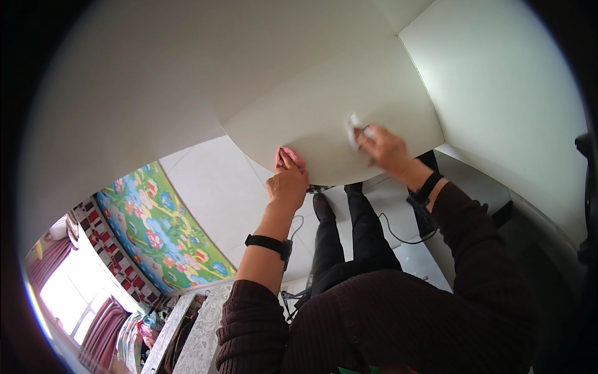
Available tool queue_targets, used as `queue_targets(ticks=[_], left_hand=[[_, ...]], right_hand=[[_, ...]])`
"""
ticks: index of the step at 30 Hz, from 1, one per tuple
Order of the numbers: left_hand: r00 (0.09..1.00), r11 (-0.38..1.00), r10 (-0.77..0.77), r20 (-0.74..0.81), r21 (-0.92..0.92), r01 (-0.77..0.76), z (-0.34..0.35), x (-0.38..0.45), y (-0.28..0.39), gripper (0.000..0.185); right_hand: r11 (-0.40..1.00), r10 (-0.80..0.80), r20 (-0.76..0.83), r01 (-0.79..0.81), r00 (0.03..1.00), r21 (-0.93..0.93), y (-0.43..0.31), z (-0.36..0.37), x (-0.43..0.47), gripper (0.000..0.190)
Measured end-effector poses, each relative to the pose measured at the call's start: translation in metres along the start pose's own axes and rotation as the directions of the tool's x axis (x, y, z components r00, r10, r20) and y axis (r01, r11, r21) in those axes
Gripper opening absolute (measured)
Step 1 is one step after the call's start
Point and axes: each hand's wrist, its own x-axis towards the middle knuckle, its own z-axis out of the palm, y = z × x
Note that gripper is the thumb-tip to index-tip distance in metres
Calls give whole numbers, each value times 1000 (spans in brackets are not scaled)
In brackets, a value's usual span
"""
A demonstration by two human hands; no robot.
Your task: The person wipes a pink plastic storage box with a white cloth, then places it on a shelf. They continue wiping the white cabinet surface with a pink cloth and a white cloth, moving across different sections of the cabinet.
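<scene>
My left hand (288, 183) presses a folded pink cloth (290, 160) against the pale wall (327, 103), close to its curved lower edge as the view shows it. To its right, my right hand (384, 146) grips a small white object (353, 130) at the same pale surface. That object is blurred, so I cannot tell what it is. Both wrists wear black bands with small devices on them.
A colourful cartoon-patterned mat (163, 229) lies on the white tiled floor (210, 182) at the left. A window (72, 285) with pink curtains is at lower left, near patterned boards (203, 332). A thin cable (406, 240) hangs beside my legs.
</scene>
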Motion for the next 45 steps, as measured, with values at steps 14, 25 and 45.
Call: queue_targets(ticks=[14, 25, 45], left_hand=[[1000, 1000, 5, 15, 3, -5, -3, 1, 1, 85], [1000, 999, -1, 18, 54, 0, 0, 2, -1, 87], [999, 999, -9, 44, 53, 7, -5, 0, 2, 87]], right_hand=[[990, 129, -28, -127, 991, 63, -55, 26, 2, 65], [906, 404, -147, -417, 903, -71, 88, -11, -9, 55], [908, 413, -263, -416, 872, 46, 48, 2, -17, 45]])
